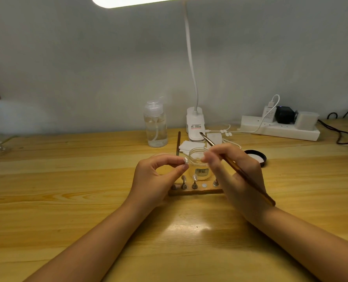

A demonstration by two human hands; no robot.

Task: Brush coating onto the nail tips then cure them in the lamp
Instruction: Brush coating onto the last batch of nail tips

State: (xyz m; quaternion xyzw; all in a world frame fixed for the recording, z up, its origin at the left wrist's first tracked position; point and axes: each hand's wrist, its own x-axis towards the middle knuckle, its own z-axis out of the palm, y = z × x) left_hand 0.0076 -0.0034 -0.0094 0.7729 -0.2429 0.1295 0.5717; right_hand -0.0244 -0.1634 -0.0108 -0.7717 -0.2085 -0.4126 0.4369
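Two hands over wooden surface [67, 200]. Left hand [154, 180] fingers pinched on clear nail tip [185, 160], raised above wooden stand [195, 190] with more tips. Right hand [236, 176] fingers clamped on brush [240, 173], bristles pointing away. Open jar [199, 163] between hands; black lid [255, 156] just right.

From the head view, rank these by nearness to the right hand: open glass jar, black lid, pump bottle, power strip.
From the right hand:
1. Open glass jar, right beside its fingertips, toward the left.
2. Black lid, just behind the hand, to the right.
3. Pump bottle, back left.
4. Power strip, back right by the wall.
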